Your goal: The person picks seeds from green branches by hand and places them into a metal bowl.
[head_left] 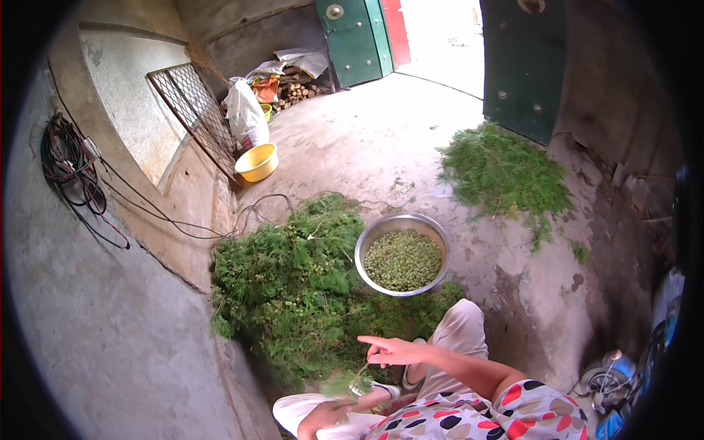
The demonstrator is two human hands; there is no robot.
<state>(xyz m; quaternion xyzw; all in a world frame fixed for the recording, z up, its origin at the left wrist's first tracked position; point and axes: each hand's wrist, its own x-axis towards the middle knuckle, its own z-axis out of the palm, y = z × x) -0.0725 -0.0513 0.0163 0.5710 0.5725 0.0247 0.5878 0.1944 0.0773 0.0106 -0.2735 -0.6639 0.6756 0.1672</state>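
On concrete floor [352, 139], many green fruits [403, 260] already lay in the metal basin [403, 222], while a large leafy heap [286, 279] beside it seemed left; the right hand [394, 352], above a sprig [340, 384], stretched its forefinger, but whether it or the left hand [323, 418] pinched, I could not tell

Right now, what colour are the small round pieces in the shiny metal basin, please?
The small round pieces are mostly green, clearest in the head view.

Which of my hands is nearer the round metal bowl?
Right. Your right hand is below the metal bowl in the picture, not touching it; your left hand is lower and farther left.
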